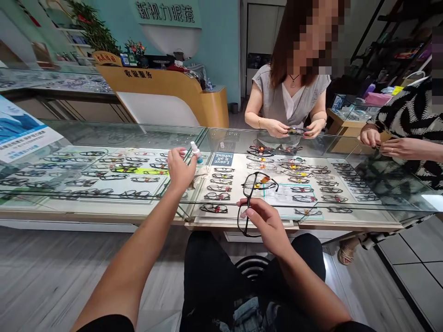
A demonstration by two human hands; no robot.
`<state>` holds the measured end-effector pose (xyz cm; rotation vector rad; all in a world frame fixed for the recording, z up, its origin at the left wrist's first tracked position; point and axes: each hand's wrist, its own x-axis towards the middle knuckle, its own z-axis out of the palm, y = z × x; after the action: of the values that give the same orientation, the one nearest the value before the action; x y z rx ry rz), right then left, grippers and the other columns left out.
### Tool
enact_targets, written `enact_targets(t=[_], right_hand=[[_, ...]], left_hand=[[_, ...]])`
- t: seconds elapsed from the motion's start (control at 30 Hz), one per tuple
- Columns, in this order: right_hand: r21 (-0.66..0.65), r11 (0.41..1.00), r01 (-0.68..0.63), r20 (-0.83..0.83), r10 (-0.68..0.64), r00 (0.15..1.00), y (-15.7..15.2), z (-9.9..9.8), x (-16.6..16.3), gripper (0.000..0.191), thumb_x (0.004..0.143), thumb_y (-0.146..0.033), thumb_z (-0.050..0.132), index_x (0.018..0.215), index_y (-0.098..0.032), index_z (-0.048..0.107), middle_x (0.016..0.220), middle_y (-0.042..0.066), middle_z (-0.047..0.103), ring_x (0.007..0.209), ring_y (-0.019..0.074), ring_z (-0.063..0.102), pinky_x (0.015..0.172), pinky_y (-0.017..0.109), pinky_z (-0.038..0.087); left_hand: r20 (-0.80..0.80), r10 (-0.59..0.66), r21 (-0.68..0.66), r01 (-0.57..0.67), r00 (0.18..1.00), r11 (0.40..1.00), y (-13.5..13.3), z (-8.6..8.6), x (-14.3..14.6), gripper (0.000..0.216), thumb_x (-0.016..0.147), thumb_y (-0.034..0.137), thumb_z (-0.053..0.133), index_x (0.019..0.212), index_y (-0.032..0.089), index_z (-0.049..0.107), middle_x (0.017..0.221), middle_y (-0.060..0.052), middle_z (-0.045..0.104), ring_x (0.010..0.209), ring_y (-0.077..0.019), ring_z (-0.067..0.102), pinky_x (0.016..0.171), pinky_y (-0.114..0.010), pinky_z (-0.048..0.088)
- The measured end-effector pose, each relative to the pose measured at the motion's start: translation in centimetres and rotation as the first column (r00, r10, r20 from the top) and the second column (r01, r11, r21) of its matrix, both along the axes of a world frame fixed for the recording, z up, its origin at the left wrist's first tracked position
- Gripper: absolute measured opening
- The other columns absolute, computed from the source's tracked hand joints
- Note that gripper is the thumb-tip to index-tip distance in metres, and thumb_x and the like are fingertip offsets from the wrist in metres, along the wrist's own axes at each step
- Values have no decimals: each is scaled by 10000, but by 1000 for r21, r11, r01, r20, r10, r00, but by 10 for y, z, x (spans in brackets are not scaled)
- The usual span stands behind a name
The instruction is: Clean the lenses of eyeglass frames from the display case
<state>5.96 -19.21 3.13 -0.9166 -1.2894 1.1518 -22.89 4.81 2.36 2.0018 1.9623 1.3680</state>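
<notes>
Black trousers and the round stool under us fill the bottom of the view, then our two arms going up to the glass display counter. Our right hand has a pair of black-framed glasses at the counter's near edge, thumb and fingers pinched on one lens rim, so the frame hangs half over the edge with a small orange tag still on it. Our left hand is further in on the glass, fingers curled loosely and mostly together, tips touching or just beside a little spray bottle standing upright; can't tell if we've actually gripped it. Progress-wise we'd guess it's early: glasses picked up, bottle only being reached for, nothing sprayed or wiped as far as we can see, and we can't make out a cloth for sure. Across the counter one person handles another frame, and a second person's hands rest at the far right corner.
</notes>
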Motion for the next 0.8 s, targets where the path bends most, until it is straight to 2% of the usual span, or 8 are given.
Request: enact_targets(t=[0.1,0.2,0.33,0.47,0.57,0.67,0.8], right_hand=[[-10,1000,9,13,-9,1000,-2,-4,4,368,1066,-600,729,1217,-274,810,1280,93,821,950,223,724,959,396,567],[-9,1000,-7,3,7,1000,-1,-7,5,351,1071,-592,731,1222,-285,807,1295,88,818,956,219,723,967,395,565],[-10,1000,-10,6,10,1000,1,-10,4,338,1076,-579,733,1227,-287,811,1323,91,810,944,209,711,955,393,560],[-4,1000,-7,13,7,1000,1,-9,3,342,1075,-581,730,1219,-282,813,1311,94,815,931,211,710,941,399,557],[-5,1000,-2,20,2,1000,-1,-7,3,344,1070,-586,730,1203,-279,810,1302,94,820,922,213,711,918,395,554],[-6,1000,8,22,-8,1000,-2,-5,4,363,1058,-603,734,1191,-272,801,1289,98,826,931,223,721,918,398,559],[-16,1000,4,36,-3,999,-5,-2,6,379,1053,-617,728,1182,-267,798,1289,98,827,937,225,726,928,396,569]], left_hand=[[-174,-112,-196,77,978,978,-27,-3,2,342,1014,391,670,1257,152,694,1268,-141,730,1160,-311,698,1066,-425,530],[-251,-178,-349,83,951,934,-39,-5,3,363,993,465,684,1217,186,751,1341,-154,758,1208,-363,721,1035,-436,548],[-307,-202,-416,60,930,908,-36,2,3,296,984,378,634,1175,201,777,1320,-146,787,1221,-367,739,984,-421,555],[-368,-229,-527,1,901,850,-28,15,6,330,858,327,740,1172,229,768,1328,-128,808,1259,-389,741,946,-409,556],[-382,-193,-567,-64,904,822,-25,23,11,359,806,327,770,1153,238,757,1302,-134,818,1214,-403,755,902,-411,553],[-371,-157,-584,-99,915,805,-25,27,16,293,800,335,760,1078,247,728,1169,-134,832,1132,-405,762,838,-403,524],[-242,-134,-603,-40,961,797,-27,30,16,168,809,346,748,925,257,665,983,-101,809,1000,-371,746,764,-371,444]])
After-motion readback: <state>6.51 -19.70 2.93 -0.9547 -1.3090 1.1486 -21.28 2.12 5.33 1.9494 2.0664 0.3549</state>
